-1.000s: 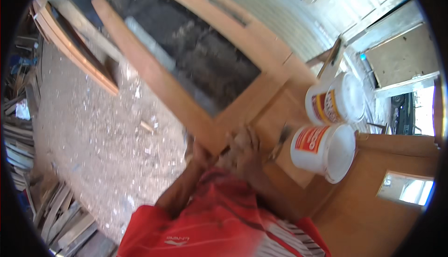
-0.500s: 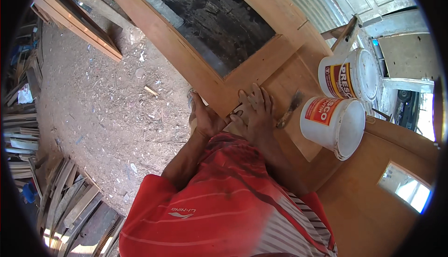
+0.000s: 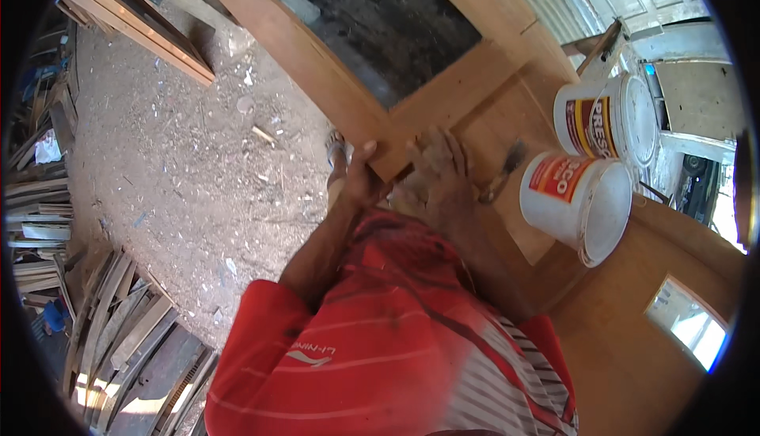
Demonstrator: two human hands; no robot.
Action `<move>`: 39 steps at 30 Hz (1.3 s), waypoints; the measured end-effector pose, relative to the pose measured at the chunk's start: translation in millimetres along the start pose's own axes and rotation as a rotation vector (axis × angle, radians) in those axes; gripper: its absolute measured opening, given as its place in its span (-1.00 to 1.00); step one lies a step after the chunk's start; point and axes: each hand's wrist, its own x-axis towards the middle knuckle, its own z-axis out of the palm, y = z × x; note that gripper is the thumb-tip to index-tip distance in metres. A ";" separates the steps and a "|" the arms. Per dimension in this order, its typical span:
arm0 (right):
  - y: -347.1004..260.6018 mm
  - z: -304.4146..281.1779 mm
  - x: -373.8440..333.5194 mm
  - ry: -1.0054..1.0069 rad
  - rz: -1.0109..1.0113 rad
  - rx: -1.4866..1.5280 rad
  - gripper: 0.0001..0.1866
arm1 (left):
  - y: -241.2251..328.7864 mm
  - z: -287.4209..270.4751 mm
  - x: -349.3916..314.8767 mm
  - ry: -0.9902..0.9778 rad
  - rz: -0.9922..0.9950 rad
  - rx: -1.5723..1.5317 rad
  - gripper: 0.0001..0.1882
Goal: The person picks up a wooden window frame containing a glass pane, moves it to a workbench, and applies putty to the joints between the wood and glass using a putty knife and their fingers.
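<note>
A brown wooden frame (image 3: 348,97) with a large rectangular opening stretches away from me, one corner close to my body. At that corner my left hand (image 3: 362,184) is closed round the edge, thumb raised on the near side; its other fingers are mostly hidden. My right hand (image 3: 440,173) lies on the wood just right of the corner, fingers stretched out and slightly blurred. Whether anything thin is under its palm I cannot tell. To its right, a flat tool with a dark end (image 3: 513,157), perhaps a brush or scraper, rests on a brown wooden panel (image 3: 497,131).
Two white buckets with red labels stand at the right, one uncovered (image 3: 564,208) and one lidded (image 3: 609,123). Scrap wood (image 3: 119,317) is piled at the left. Wood chips litter the dirt floor (image 3: 198,182). Another wooden frame (image 3: 142,24) stands at the far left.
The whole view has shifted slightly, so the frame and buckets sit further right. My left thumb has lifted a little, and my right hand has slid slightly along the wood.
</note>
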 end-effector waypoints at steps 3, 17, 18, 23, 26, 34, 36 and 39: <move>6.3 5.0 5.4 0.001 -0.044 -0.102 -0.24 | 6.2 11.3 9.5 0.037 0.056 0.069 -0.11; 5.6 18.6 8.6 0.120 0.024 0.002 -0.25 | 7.0 4.0 7.6 0.004 0.019 0.056 -0.08; 4.6 20.0 7.9 0.114 0.024 -0.002 -0.26 | 7.9 3.7 6.1 0.008 0.017 0.074 -0.07; -1.5 10.3 5.5 0.077 0.044 0.028 -0.27 | 5.7 -1.1 1.9 -0.035 0.019 -0.008 -0.22; -2.3 5.1 13.2 0.018 0.027 -0.031 -0.27 | 9.0 -1.5 8.0 -0.074 0.010 -0.013 -0.22; 1.9 12.0 9.0 0.018 0.043 -0.003 -0.26 | 11.6 2.6 10.0 -0.068 0.033 0.018 -0.19; -0.7 10.3 8.1 0.015 0.048 0.004 -0.26 | 10.5 1.8 7.3 -0.049 0.023 0.009 -0.19; -2.2 8.7 7.5 0.006 0.046 -0.009 -0.26 | 10.5 0.5 6.7 -0.053 0.016 0.004 -0.20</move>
